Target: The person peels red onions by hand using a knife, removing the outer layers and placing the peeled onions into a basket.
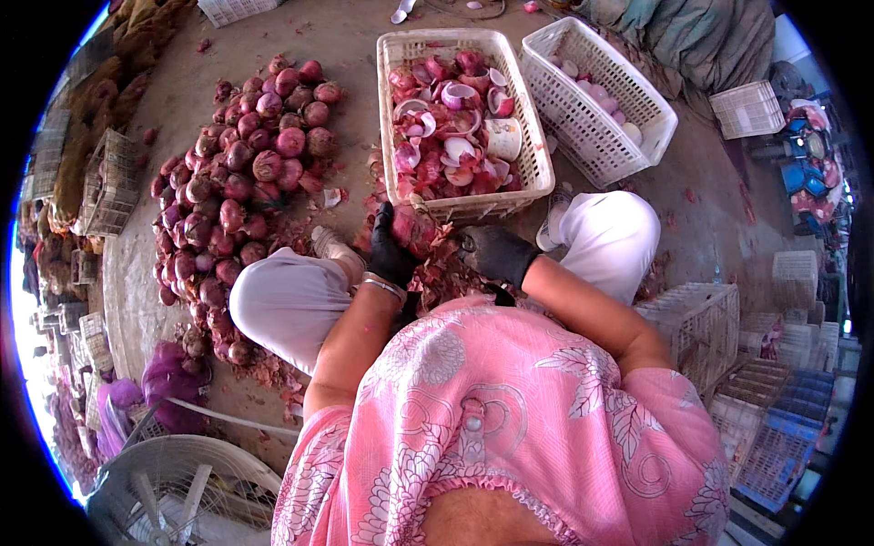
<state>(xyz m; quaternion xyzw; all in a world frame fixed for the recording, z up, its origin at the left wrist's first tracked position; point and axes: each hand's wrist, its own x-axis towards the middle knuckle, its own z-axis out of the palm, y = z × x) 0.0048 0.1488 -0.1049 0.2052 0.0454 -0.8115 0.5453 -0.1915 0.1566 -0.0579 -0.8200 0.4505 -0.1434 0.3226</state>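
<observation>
My left hand (pixel 393 253), in a black glove, is closed around a red onion (pixel 414 229) with its dry skin still on. Close by on the right, my black-gloved right hand (pixel 496 254) has its fingers curled toward the onion. What those fingers hold, if anything, is hidden. Both hands are low between my knees, just before the near rim of a white plastic crate (pixel 548 173). Onion skins and cut outer layers (pixel 460 150) fill that crate, and a white tub (pixel 503 139) lies among them. Loose papery skins (pixel 446 278) lie beneath my hands.
A large heap of red onions (pixel 238 187) covers the floor on the left. At the far right, a second white crate (pixel 651 127) holds some peeled onions (pixel 601 96). A round caged fan (pixel 187 491) stands near left, by purple mesh bags (pixel 173 387). More crates (pixel 696 332) stand right.
</observation>
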